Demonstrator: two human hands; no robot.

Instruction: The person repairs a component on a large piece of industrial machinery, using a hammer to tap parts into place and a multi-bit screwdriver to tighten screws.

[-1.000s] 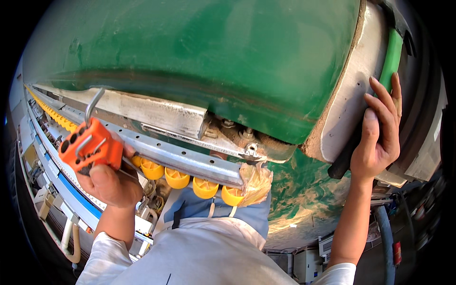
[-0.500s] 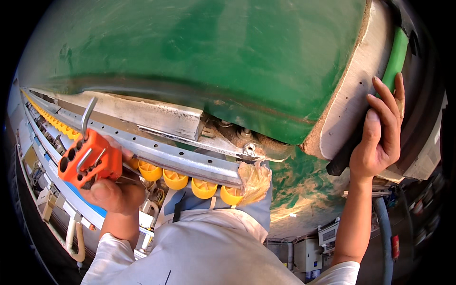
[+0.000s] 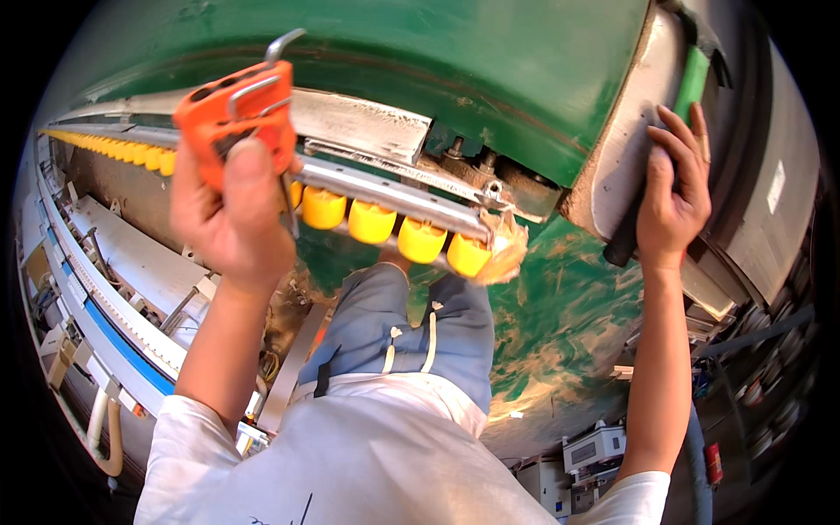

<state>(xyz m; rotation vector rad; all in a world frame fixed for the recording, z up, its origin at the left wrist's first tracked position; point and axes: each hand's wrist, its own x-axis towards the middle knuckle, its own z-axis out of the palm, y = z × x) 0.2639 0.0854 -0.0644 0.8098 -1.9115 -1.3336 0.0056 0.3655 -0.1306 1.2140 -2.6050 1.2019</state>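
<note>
My left hand [image 3: 232, 206] is closed around an orange hex key set [image 3: 236, 122], raised in front of the green machine. One bent metal key sticks up from its top, and others sit folded along its side. My right hand [image 3: 672, 197] lies over a hammer with a green and black handle [image 3: 694, 79], its fingers stretched out rather than wrapped round. The hammer rests on a pale ledge [image 3: 626, 131] at the machine's right edge. Whether the palm presses on the handle is hidden.
A metal rail with yellow rollers [image 3: 372, 221] runs leftward before me, its near end wrapped in tan tape [image 3: 506, 249]. Bolts [image 3: 486, 159] stand under the green machine housing [image 3: 525, 70]. A white and blue conveyor frame [image 3: 131, 341] lies left. The green floor [image 3: 560, 306] is dusty.
My left hand has lifted the hex key set up and to the right. My right hand stays at the hammer. The view has shifted, showing more of my legs and the floor.
</note>
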